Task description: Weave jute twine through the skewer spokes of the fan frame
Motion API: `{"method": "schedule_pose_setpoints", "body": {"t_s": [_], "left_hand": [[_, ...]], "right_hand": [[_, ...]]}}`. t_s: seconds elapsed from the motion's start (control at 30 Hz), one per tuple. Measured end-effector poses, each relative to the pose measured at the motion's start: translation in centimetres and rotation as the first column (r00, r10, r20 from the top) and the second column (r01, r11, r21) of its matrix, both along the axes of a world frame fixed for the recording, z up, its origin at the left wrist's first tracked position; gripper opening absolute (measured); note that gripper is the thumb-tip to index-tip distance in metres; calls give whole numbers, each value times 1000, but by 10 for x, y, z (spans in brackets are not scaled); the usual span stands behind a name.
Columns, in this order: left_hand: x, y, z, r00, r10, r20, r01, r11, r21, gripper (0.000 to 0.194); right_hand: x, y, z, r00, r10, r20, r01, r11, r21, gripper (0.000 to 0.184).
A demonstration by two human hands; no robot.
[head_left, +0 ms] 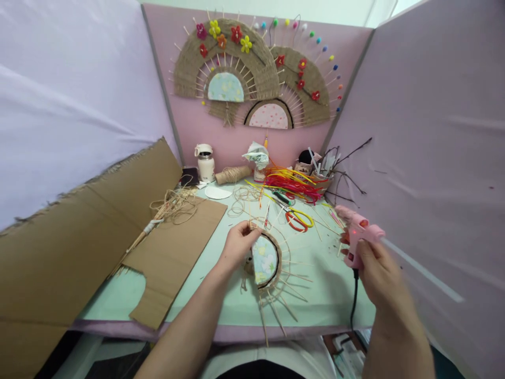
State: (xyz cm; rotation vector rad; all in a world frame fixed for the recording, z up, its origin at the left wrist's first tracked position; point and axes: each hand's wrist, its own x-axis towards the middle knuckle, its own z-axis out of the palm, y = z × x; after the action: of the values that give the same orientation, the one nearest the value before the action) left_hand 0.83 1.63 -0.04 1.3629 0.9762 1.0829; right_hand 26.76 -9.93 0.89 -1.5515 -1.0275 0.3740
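Observation:
My left hand (241,243) pinches the upper edge of a half-round fan craft (265,261), held tilted on its side above the table. Its centre is pale blue floral fabric bordered by a dark line and brown twine, with thin sticks fanning out to the right and downward. At the right, my right hand (376,266) is wrapped around a pink hot glue gun (357,231). The gun's nozzle points up and left, a red light shows on it, a long clear glue stick (426,271) sticks out behind, and a black cord hangs below. The gun is apart from the fan.
Cut cardboard (177,247) and a bundle of sticks (145,234) lie at left. Scissors (298,218), loose twine (246,195) and red and yellow pipe cleaners (292,184) lie behind my hands. A white bottle (205,164) stands at the back, below finished fans (226,58) on the pink panel.

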Motion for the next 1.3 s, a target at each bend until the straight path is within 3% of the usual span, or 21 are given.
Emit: {"method": "schedule_pose_setpoints", "body": {"t_s": [0.1,0.23,0.37,0.83,1.3], "left_hand": [[1,0,-3,999,20,-48,-17,998,59,22],[2,-2,-3,997,38,-73,-30,994,107,21],[3,-3,-2,993,60,-99,-47,991,127,20],[5,-5,0,987,85,-138,-60,982,179,17],[5,-5,-2,983,70,-169,-40,983,179,17]], "right_hand": [[-36,-4,8,984,66,-166,-70,997,-18,44],[-75,-3,15,959,250,-130,-261,962,-76,44],[-95,4,12,943,320,-92,-329,936,-122,42],[-106,9,6,932,358,51,-351,930,-107,41],[-107,9,3,938,345,-14,-344,929,-135,39]]}}
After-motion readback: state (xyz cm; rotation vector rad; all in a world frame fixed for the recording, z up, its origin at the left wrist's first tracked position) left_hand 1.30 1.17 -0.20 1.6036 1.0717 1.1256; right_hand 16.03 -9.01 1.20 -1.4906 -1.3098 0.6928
